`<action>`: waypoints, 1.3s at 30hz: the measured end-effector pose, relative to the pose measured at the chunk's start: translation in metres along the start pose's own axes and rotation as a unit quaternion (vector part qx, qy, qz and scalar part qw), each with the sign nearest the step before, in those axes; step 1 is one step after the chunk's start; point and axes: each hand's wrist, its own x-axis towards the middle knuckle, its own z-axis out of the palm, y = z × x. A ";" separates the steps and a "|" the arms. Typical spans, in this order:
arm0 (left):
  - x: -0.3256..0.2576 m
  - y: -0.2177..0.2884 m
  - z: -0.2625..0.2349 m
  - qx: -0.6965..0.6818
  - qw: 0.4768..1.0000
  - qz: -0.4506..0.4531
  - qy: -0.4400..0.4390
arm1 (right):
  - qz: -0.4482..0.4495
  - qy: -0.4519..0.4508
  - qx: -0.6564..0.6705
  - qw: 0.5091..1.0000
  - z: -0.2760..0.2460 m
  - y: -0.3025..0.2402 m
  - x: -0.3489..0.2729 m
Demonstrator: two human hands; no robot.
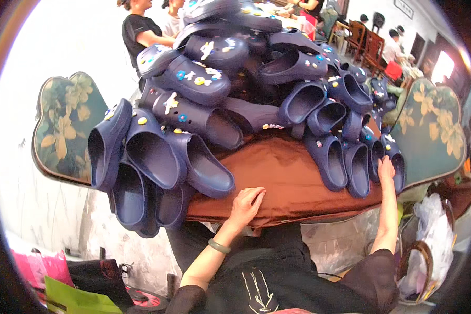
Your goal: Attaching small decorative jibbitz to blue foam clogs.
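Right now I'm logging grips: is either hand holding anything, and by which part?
Left hand rests flat on the brown cloth-covered table, holding nothing. Right hand touches a navy foam clog at its opening rim; grasp unclear.

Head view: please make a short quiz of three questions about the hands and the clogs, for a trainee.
1. True or false: the left hand lies flat on the brown cloth.
2. What does the right hand touch? A) a navy clog B) a green bag C) a chair back
3. What does the person wear on the left wrist?

Key: 1 true. 2 A. 3 a green bangle.
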 end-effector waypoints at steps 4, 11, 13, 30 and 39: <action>0.000 -0.002 -0.001 0.012 1.000 0.010 0.006 | 0.053 -0.078 0.079 0.992 0.006 -0.014 0.015; 0.002 -0.006 0.005 -0.026 0.999 0.035 -0.002 | 0.036 -0.056 0.063 0.996 0.006 0.050 0.024; -0.002 -0.007 -0.002 -0.018 0.999 0.029 0.002 | 0.113 -0.084 0.217 0.966 -0.005 0.051 0.015; 0.000 -0.009 0.003 -0.024 0.999 0.043 0.018 | -0.221 -0.266 0.392 0.853 -0.120 -0.131 -0.177; -0.009 -0.009 -0.005 -0.171 0.984 -0.034 0.048 | -0.328 -0.236 0.264 0.876 -0.046 -0.221 -0.247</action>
